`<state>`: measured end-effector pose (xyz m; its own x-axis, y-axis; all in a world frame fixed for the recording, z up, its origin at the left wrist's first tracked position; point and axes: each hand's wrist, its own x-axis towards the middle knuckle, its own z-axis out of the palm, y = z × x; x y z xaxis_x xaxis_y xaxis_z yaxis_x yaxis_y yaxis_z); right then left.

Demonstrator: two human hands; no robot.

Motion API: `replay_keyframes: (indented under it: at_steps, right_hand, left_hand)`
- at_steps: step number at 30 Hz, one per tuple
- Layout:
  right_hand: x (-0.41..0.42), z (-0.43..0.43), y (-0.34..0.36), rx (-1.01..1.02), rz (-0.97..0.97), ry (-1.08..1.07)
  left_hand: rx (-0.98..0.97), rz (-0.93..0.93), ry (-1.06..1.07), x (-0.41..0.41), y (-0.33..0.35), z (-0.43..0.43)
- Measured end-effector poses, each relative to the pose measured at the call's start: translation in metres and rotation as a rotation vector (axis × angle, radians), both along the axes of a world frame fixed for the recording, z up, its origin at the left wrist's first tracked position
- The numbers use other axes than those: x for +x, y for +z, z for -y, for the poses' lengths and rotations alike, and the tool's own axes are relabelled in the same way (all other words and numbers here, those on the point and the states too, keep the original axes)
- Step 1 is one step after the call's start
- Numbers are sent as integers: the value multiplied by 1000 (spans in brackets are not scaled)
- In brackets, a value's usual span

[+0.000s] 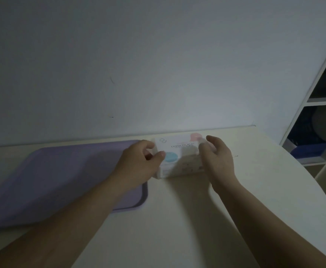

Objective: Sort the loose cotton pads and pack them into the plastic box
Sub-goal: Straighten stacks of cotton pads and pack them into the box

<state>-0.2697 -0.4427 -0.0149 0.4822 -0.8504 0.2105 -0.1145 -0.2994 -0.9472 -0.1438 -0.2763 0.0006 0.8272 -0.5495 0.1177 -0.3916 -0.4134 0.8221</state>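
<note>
On the pale table (255, 190), your left hand (139, 161) and right hand (216, 157) grip the cotton-pad box (181, 157) endwise, probably to open it.

Both hands, left (139, 161) and right (215, 154), grip plastic box (179, 153) on table (255, 180), beside purple tray (61, 171).

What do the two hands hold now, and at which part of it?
Both hold the printed box: the left hand grips its left end, the right hand its right end.
</note>
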Motion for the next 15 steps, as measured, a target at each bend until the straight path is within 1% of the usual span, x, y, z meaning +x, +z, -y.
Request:
replay_keyframes:
  at_steps: [1, 2, 4, 5, 7, 9, 13, 15]
  right_hand:
    - [-2, -3, 1, -88, -28, 43]
    - [-2, -4, 1, -199, -96, 108]
    - [-3, -7, 1, -346, -237, 195]
    - [-2, -8, 2, -368, -261, 198]
    - [-2, -5, 1, -345, -219, 160]
    - [1, -5, 3, -365, -182, 126]
    - [4, -5, 3, -356, -157, 101]
    - [4, -4, 2, -357, -160, 102]
  left_hand:
    - [-77, -100, -10, 2, -2, -2]
    - [-124, -171, -14, 4, -2, -4]
    - [-151, -223, -24, 7, -7, -6]
    - [-170, -222, -27, 9, -10, -7]
    - [-225, -209, -35, 10, -16, -6]
    - [-282, -205, -34, 8, -20, -6]
    - [-406, -284, 1, 8, -31, 1]
    - [-435, -270, 25, 6, -33, 5]
